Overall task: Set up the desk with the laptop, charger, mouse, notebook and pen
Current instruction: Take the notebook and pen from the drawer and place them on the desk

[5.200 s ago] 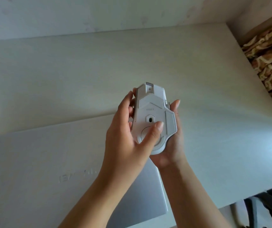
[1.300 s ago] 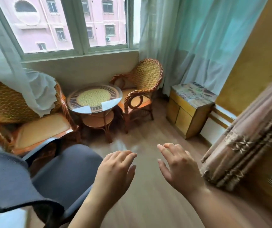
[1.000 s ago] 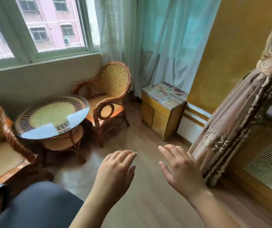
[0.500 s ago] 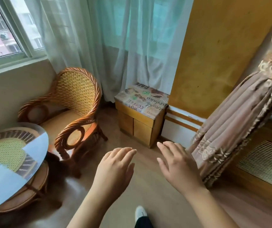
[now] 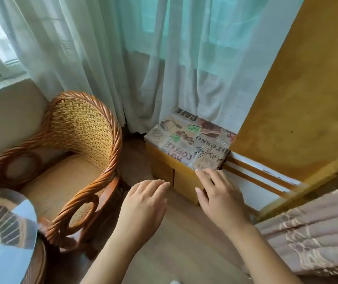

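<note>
both hands are empty, fingers straight and relaxed, palms down over the wooden floor (image 5: 176, 253). the left hand (image 5: 143, 206) is near the rattan chair (image 5: 78, 144); the right hand (image 5: 219, 193) is in front of a low yellow cabinet (image 5: 182, 181) with a coffee-print cover (image 5: 188, 140). laptop, mouse and the other desk things are not visible here.

I see a wood floor (image 5: 184, 242) carrying a wicker chair (image 5: 78, 152) at left, a low yellow cabinet (image 5: 180, 179) at centre, its top wrapped in coffee-print cloth (image 5: 190, 140).
</note>
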